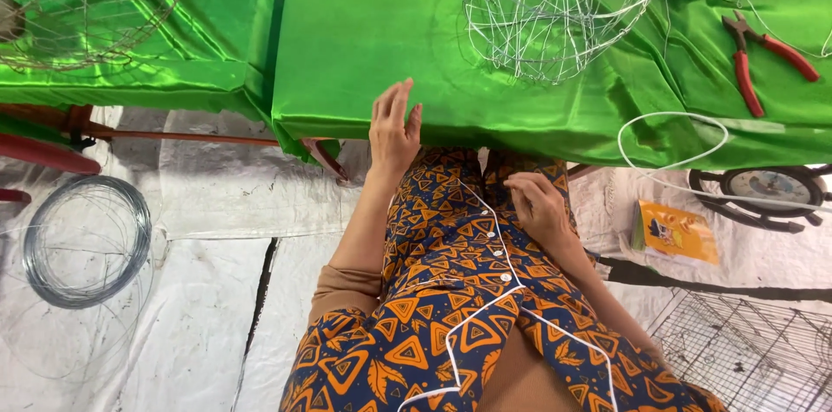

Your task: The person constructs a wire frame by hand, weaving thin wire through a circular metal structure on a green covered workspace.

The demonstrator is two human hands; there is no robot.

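My left hand [394, 130] rests with fingers spread against the front edge of the table covered in shiny green cloth [364, 39]. It holds nothing. My right hand [536, 204] lies on my patterned orange and blue shirt [451, 291], fingers loosely curled near the button line, and I see nothing in it. A rounded wire-frame basket [555, 5] stands on the green cloth above my hands. Red-handled pliers [763, 57] lie on the cloth at the far right.
A coil of grey wire [85, 240] lies on the white floor sheet at left. A second wire frame [95, 0] sits at top left. A white cable loop [672, 143], an orange packet [678, 230] and a wire mesh panel [745, 347] are at right.
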